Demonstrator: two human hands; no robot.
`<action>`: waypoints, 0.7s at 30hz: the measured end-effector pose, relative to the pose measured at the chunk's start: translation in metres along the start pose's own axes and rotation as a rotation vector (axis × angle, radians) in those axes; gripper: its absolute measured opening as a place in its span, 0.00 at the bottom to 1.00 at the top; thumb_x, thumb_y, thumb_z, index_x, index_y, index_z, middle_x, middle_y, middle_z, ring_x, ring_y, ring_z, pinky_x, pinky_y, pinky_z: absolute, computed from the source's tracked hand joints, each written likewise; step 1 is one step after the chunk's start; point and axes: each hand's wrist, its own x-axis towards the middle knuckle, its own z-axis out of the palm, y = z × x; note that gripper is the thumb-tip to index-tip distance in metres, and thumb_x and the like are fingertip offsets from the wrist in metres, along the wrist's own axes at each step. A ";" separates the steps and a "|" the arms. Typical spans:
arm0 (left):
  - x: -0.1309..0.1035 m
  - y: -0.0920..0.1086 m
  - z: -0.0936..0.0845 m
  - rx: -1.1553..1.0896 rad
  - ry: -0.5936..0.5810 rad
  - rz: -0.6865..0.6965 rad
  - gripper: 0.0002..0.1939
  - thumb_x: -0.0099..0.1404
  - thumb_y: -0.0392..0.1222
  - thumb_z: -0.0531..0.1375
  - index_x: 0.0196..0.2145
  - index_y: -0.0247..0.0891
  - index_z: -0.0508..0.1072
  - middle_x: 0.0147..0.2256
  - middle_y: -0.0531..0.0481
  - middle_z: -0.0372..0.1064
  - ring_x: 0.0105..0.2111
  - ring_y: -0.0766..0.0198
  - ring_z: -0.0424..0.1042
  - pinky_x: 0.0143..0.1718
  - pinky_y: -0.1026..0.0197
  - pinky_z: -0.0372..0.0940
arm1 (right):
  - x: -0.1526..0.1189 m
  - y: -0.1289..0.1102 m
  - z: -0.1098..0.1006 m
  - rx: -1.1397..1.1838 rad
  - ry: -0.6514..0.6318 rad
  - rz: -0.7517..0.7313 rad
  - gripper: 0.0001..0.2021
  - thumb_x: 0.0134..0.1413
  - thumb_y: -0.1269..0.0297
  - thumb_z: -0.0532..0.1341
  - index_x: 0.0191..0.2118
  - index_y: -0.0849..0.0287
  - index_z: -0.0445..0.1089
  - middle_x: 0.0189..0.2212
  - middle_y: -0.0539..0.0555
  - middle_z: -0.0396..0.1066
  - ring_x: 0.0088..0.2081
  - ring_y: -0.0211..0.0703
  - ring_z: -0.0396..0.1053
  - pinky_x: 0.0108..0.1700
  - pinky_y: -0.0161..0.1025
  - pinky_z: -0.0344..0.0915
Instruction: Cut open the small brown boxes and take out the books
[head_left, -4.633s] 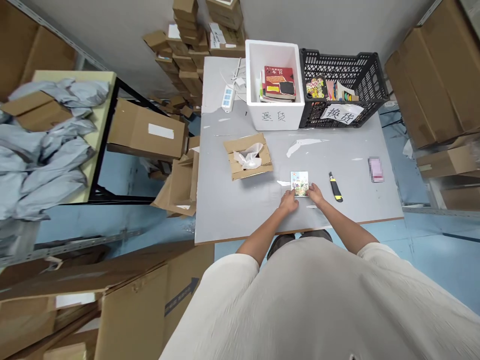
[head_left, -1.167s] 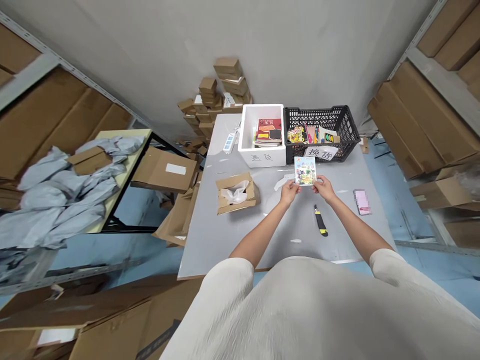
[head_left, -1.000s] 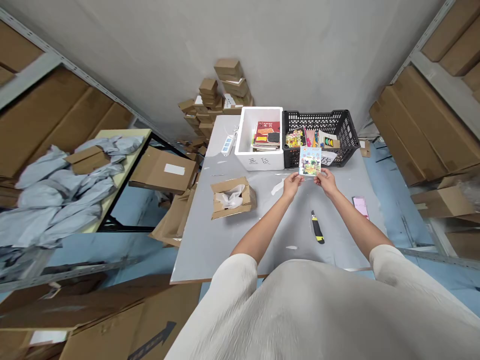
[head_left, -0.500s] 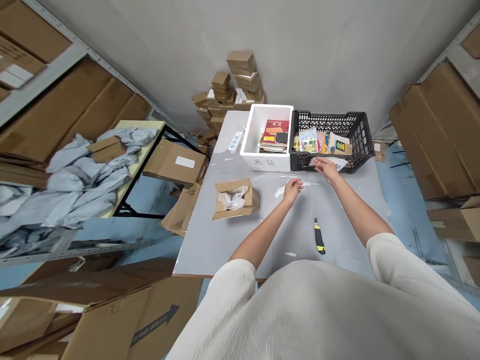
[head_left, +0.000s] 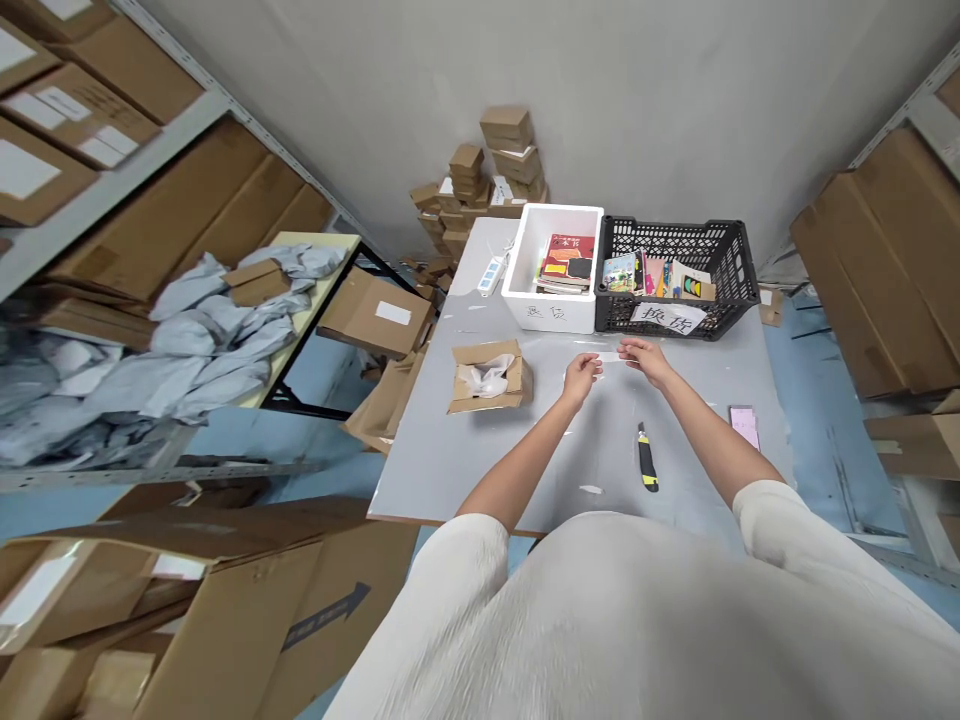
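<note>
Facing each other above the grey tabletop (head_left: 465, 460), the person's left hand (head_left: 580, 376) and right hand (head_left: 646, 360) are staying loosely open, fingers partly curled, gripping nothing visible. A white strip (head_left: 611, 358) is showing between the fingertips; whether it is touching them, or is just a mark on the surface, one cannot tell. Just beyond the right hand, a black mesh crate (head_left: 739, 303) is standing, a handwritten paper label (head_left: 669, 318) covering part of its near wall. A light-blue picture book (head_left: 621, 273) is lying in the crate's left end, beyond the gap between the hands. Beyond the left hand, a white foam box (head_left: 577, 318) is holding books. An open cardboard carton (head_left: 484, 404) is sitting left of that hand, while a utility knife (head_left: 647, 462) is lying nearer the body. The step seems to be an empty-handed pause; any new hold would be calling for closing the fingers
</note>
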 end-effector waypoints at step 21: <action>-0.065 -0.013 -0.265 0.462 0.183 0.400 0.24 0.61 0.25 0.58 0.51 0.40 0.79 0.55 0.43 0.76 0.57 0.51 0.75 0.64 0.49 0.68 | -0.074 0.067 0.182 -0.190 -0.111 0.047 0.15 0.55 0.65 0.70 0.49 0.56 0.79 0.50 0.59 0.83 0.46 0.43 0.80 0.47 0.38 0.73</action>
